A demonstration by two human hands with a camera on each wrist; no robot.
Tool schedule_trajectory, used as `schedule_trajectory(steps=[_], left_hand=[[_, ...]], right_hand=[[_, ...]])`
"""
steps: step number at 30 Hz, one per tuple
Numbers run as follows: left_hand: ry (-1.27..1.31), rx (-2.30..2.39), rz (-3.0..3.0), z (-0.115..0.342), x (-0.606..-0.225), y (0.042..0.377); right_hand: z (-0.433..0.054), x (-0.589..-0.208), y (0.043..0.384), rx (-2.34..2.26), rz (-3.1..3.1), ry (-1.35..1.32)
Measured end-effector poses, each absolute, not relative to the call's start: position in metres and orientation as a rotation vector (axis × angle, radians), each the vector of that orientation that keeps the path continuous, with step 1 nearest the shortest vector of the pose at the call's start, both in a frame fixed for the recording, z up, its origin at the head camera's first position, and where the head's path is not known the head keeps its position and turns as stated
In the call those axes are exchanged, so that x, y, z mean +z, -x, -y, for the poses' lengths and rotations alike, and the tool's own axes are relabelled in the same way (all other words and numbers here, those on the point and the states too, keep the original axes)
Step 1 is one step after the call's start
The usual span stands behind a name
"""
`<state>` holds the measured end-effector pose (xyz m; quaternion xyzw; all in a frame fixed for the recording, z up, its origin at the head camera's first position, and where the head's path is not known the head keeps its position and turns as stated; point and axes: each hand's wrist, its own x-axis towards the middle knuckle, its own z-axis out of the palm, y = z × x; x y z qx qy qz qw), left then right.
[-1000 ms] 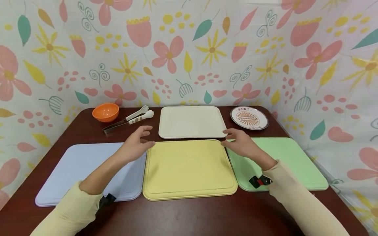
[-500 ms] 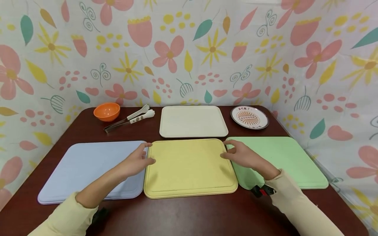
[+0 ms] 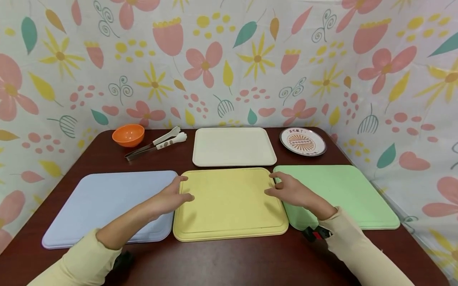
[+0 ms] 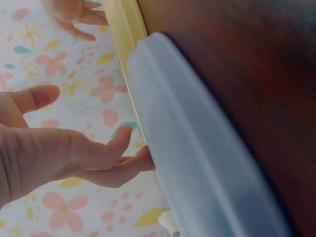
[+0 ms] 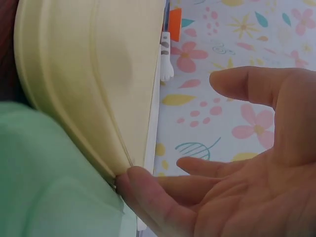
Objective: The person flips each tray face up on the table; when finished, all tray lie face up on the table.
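Note:
In the head view a yellow cutting board [image 3: 229,202] lies flat between my two hands. My left hand [image 3: 168,200] is at its left edge, thumb spread from the fingers. In the left wrist view a fingertip of that left hand [image 4: 69,153] appears at the seam between the blue board [image 4: 182,133] and the yellow one; contact is unclear. My right hand [image 3: 291,190] is at the right edge. In the right wrist view its fingertips [image 5: 140,180] touch the yellow board's rim [image 5: 111,170] beside the green board [image 5: 54,173], thumb held apart. Neither hand grips anything.
A light-blue board [image 3: 114,206] lies left, a green board [image 3: 343,194] right. Behind stand an orange bowl [image 3: 128,135], tongs [image 3: 157,143], a white tray [image 3: 234,147] and a printed plate [image 3: 302,142]. A patterned curtain [image 3: 229,59] closes off the back.
Both hands have come down and nearer to me, from above the far corners to the yellow board's side edges. The left hand has lately shifted slightly right. The boards look unmoved.

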<state>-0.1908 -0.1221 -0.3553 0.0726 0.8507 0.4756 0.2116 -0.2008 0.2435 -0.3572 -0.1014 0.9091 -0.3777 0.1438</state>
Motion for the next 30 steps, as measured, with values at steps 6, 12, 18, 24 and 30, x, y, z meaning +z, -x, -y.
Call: schedule_trajectory(steps=[6,12,18,24,30], left_hand=[[-0.21,1.312,-2.35,0.1225,-0.3584,0.1921],[-0.19,1.326,-2.333,0.1218,-0.361,0.1952],[-0.195,1.283,-2.364,0.12,-0.3601,0.1961],[-0.194,1.293,-2.392,0.1221,-0.3594,0.197],[-0.173,1.341,-2.399,0.124,-0.356,0.1972]], right_hand=[[-0.2426,-0.3576,0.2012,-1.103,-2.613,0.269],[-0.2444,-0.3589,0.2017,-1.09,-2.61,0.255],[-0.2454,-0.3594,0.2022,-1.092,-2.604,0.277],[-0.2458,-0.3603,0.2032,-1.087,-2.604,0.296],[-0.2457,-0.3604,0.2028,-1.016,-2.638,0.344]])
